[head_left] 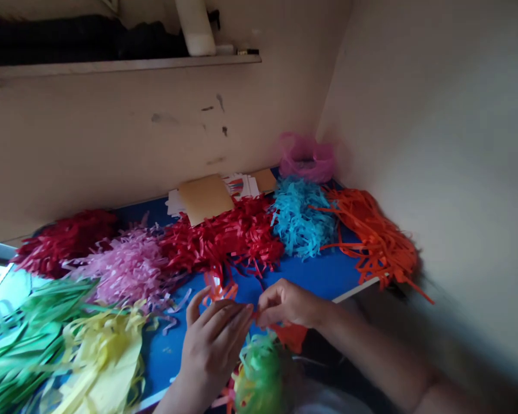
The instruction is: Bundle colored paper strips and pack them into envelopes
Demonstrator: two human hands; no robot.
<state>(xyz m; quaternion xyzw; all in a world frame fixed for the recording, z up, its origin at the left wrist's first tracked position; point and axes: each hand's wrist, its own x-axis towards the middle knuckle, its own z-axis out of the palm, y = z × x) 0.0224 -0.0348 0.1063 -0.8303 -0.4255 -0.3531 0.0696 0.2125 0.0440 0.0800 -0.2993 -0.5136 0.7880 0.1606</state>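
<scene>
Over the front edge of the table, my left hand (pixel 216 342) and my right hand (pixel 282 305) meet almost fingertip to fingertip. Orange paper strips (pixel 221 290) show behind the fingers of my left hand, which are closed around part of them. My right hand pinches a small orange-red bit of paper between thumb and fingers. A piece of orange paper (pixel 290 336) hangs just below it. Under both hands is a bunch of green and yellow paper fringe (pixel 259 374), partly covered by my left hand.
Heaps of cut paper lie across the blue table (pixel 319 279): red (pixel 224 236), pink (pixel 127 264), light blue (pixel 304 218), orange (pixel 371 236), green (pixel 30 339) and yellow (pixel 103 356). Brown card (pixel 205 198) and a pink plastic bag (pixel 306 161) sit by the wall, below a shelf (pixel 125 66).
</scene>
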